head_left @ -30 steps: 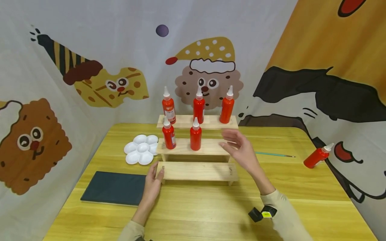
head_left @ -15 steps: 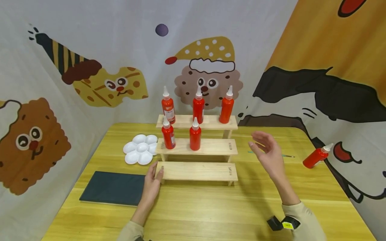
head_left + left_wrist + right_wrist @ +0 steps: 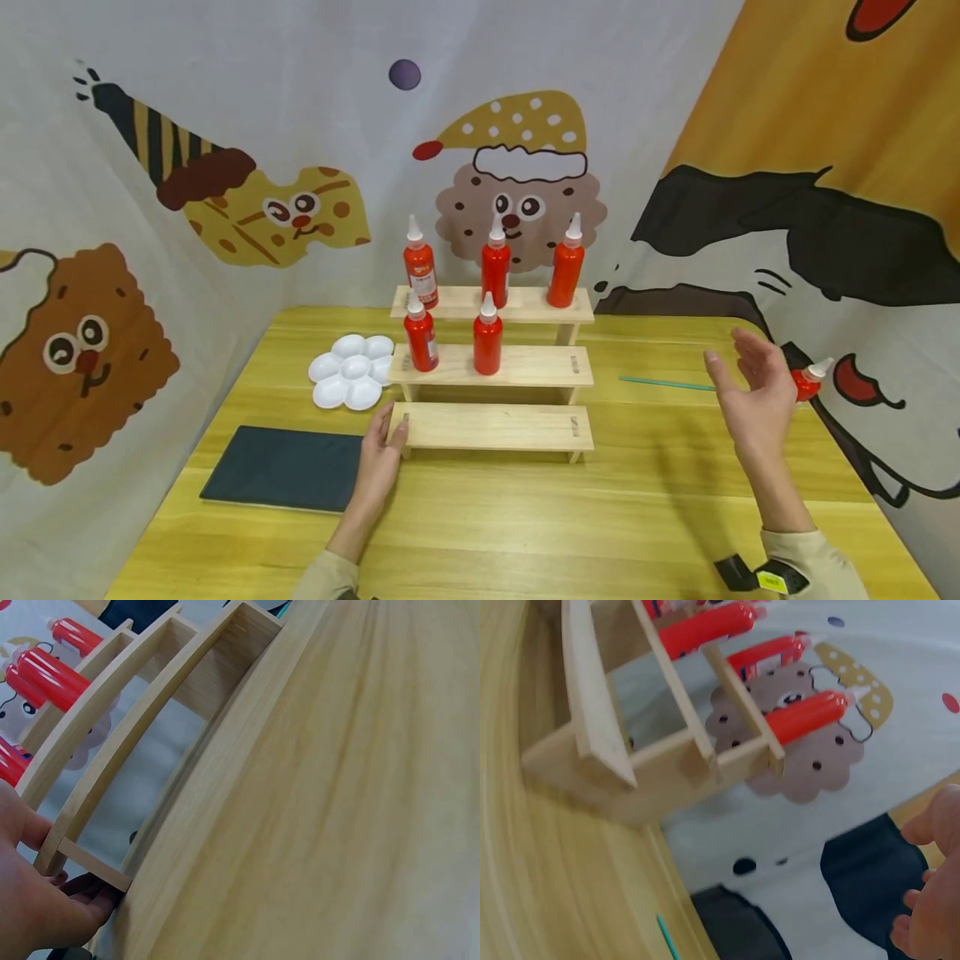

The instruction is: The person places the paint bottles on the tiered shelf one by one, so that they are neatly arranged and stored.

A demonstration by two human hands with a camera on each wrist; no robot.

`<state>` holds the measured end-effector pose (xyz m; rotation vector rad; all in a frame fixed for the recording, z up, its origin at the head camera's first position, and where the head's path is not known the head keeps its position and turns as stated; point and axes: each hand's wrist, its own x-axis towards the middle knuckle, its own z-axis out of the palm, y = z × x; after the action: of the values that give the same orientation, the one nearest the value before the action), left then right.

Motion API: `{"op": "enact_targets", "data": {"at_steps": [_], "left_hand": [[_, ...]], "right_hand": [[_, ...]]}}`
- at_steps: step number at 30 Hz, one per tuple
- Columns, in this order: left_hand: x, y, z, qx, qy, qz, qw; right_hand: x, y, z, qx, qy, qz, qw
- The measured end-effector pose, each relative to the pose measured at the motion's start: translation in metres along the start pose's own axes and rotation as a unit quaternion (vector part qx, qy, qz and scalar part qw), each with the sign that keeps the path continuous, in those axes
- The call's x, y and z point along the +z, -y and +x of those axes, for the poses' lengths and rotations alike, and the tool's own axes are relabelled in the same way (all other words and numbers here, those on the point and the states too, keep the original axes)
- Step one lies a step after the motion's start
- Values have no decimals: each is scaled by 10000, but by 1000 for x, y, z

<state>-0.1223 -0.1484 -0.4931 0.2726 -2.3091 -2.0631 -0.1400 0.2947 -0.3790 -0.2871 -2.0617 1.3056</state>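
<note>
A three-tier wooden display rack (image 3: 491, 427) stands mid-table. My left hand (image 3: 381, 458) grips the left end of its lowest step, thumb on top; the left wrist view shows fingers (image 3: 94, 892) under the edge. On the top tier are three red squeeze bottles (image 3: 565, 275) with white nozzle caps. Two more red bottles (image 3: 487, 346) occupy the left and centre of the middle tier. My right hand (image 3: 759, 408) is in the air at the right, fingers apart and holding nothing. Partly hidden behind it is another red bottle (image 3: 806, 384) near the table's right edge.
A thin teal paintbrush (image 3: 667, 383) lies right of the rack, its tip hidden by my right hand. On the left are a white flower-shaped palette (image 3: 351, 372) and a dark flat board (image 3: 285, 468). A printed cloth (image 3: 300, 50) hangs behind the table.
My right hand has moved right, from beside the middle tier, past the paintbrush, to in front of the separate red bottle. The left hand stays on the rack; the bottles have not moved.
</note>
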Motion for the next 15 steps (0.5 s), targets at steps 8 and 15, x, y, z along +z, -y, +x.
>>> {"op": "enact_targets", "data": {"at_steps": [8, 15], "left_hand": [[1, 0, 0, 9, 19, -19, 10000], [1, 1, 0, 25, -5, -4, 10000]], "right_hand": [[-24, -19, 9, -10, -862, -572, 9946], [-38, -43, 20, 604, -1199, -792, 9878]]}}
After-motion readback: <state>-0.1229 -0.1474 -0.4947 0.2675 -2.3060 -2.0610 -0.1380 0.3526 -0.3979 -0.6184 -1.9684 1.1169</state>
